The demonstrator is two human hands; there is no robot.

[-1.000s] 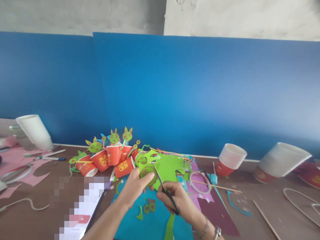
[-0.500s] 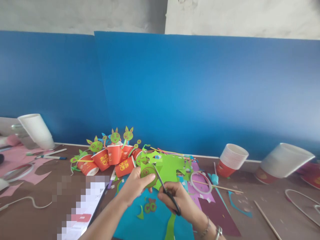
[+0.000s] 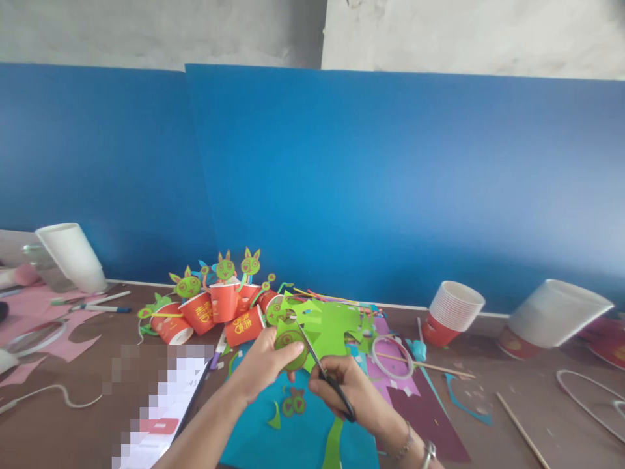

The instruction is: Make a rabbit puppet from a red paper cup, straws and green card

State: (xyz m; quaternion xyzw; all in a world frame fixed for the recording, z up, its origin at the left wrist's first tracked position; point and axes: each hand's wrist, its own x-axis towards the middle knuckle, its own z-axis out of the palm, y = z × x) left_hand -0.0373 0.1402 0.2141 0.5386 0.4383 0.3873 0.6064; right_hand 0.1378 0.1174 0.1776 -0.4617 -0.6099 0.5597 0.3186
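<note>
Moved: little since the earlier frames; the green paper edges above the left hand (image 3: 261, 366) have shifted, and the pale patch behind them shows less. Scissors and both hands hold nearly the same spot.
Clock: centred on the hands, 12 = away from the wearer.
Left grip: closed, thumb on top of the green cutout (image 3: 290, 337), fingers under it. Round face drawn on it, partly hidden by the thumb.
Right grip: closed round the black handles of the scissors (image 3: 336, 389); right hand (image 3: 355, 394) at 4. Blades point to 11, beside the cutout's right edge. Blade gap: can't tell.
Cutout position: pinched above the blue sheet (image 3: 273, 443), near center.
On blue sheet: small double-round cutout (image 3: 293, 404) at 7, plus green scraps.
Green paper (image 3: 336, 326): 1, flat, ragged offcuts around it.
Red cups (image 3: 224, 303): cluster at 10, some upright, some tipped, green animal faces above them.
3: clear ring (image 3: 392, 357) on purple paper, a thin stick passing through its outline.
2 to 3: cup stack (image 3: 452, 312); wrapped stack (image 3: 551, 319) farther right, leaning.
4: maroon sheet (image 3: 424, 417).
8: lit screen (image 3: 166, 417), mostly pixelated.
9 to 10: pink paper (image 3: 73, 335) and white stack (image 3: 73, 257) on the brown counter (image 3: 73, 371).
</note>
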